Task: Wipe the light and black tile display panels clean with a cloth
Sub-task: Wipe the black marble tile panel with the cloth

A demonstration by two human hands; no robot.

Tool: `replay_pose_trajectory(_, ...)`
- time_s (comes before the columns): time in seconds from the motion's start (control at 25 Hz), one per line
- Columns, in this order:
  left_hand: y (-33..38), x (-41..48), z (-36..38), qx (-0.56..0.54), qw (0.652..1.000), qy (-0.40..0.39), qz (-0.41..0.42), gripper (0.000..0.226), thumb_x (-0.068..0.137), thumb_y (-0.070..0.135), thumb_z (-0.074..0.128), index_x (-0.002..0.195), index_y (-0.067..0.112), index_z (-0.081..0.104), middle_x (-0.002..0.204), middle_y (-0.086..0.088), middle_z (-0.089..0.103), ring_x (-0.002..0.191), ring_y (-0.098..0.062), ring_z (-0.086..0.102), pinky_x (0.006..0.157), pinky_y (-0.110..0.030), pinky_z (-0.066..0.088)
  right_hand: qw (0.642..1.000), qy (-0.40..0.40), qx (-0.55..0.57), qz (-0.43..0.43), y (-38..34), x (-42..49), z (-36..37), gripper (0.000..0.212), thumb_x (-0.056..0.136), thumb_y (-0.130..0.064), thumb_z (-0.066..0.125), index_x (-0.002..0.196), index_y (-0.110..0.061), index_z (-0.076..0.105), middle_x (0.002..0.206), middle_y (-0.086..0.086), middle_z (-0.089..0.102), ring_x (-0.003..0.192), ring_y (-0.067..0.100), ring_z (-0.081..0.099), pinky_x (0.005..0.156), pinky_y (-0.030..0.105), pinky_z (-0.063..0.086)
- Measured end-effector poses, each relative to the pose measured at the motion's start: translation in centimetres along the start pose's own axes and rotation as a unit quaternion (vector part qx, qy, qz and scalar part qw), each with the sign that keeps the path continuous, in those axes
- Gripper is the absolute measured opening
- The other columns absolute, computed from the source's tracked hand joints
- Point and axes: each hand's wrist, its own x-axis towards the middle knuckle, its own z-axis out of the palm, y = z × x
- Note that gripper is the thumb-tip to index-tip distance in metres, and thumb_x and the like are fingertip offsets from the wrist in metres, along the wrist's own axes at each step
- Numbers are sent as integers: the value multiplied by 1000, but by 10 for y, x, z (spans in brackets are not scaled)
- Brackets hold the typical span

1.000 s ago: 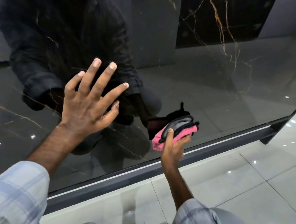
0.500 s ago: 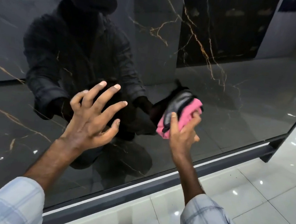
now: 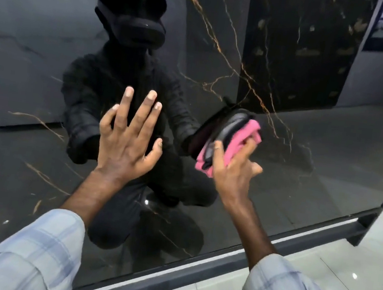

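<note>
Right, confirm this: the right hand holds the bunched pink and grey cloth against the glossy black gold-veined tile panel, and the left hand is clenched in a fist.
One thing is wrong. The head view shows the left hand open, fingers straight and spread, not in a fist. The right hand does hold the bunched pink and grey cloth against the glossy black gold-veined tile panel.
</note>
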Motion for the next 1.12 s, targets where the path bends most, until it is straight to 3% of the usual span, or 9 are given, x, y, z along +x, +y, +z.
replay_pose_trajectory(0.12,-1,0,-1,-11,1000,4,4,72,99,43,49,163,13,34,172,-4,25,160,-36,15,119,-49,21,946,-59,-78,-310,5,16,-12,87,79,-65,59,150,-22,34,83,-5,65,79,26,66,76,43,29)
replay_pose_trajectory(0.16,-1,0,-2,-17,1000,4,3,72,99,43,50,162,13,35,172,-4,26,160,-35,15,119,-48,21,947,-59,-80,-304,11,33,-20,85,77,-63,62,149,-28,34,90,-6,68,83,25,67,77,43,27)
replay_pose_trajectory(0.24,1,-1,-2,-27,1000,2,-6,72,97,42,52,161,13,37,171,-4,28,160,-35,17,119,-47,22,993,-29,-7,-114,1,53,-33,84,80,-62,61,151,-29,29,108,2,75,94,28,70,85,45,28)
replay_pose_trajectory(0.32,1,1,-4,-29,1000,1,-5,72,96,42,54,160,12,40,170,-4,30,159,-34,19,118,-47,23,996,12,-61,-62,-27,53,-30,87,85,-65,51,151,-15,21,96,14,76,87,33,72,85,46,29)
replay_pose_trajectory(0.48,-1,4,-9,-28,1000,-9,1,73,91,42,57,156,12,46,169,-5,33,159,-33,20,115,-49,27,885,-45,-154,-437,-38,84,-46,88,80,-61,64,148,-12,38,76,-1,63,73,30,66,70,39,19)
replay_pose_trajectory(0.64,-8,27,-32,-92,996,-10,2,69,89,44,55,151,13,54,166,-6,37,152,-30,35,108,-50,29,990,5,-65,-128,-69,123,-67,78,88,-64,57,148,-24,27,87,8,73,87,32,69,80,43,26)
replay_pose_trajectory(0.68,-18,45,-40,-92,996,2,4,69,90,45,54,151,12,53,166,-7,37,150,-29,38,107,-50,29,985,24,-92,-146,-81,123,-62,79,89,-65,52,148,-18,27,85,11,73,85,35,69,80,45,28)
replay_pose_trajectory(0.84,-61,106,-50,-11,1000,11,-25,72,94,44,50,157,11,43,171,-11,27,153,-29,31,108,-50,27,825,29,-226,-517,-115,151,-74,82,80,-70,52,147,-23,49,84,-1,57,88,30,54,75,41,20)
replay_pose_trajectory(1.12,-53,99,-37,29,999,-2,-31,77,92,43,49,161,12,36,173,-10,17,160,-26,20,122,-49,20,957,127,-143,-219,-202,213,-105,77,77,-30,68,149,-28,42,138,8,43,123,35,33,100,56,26)
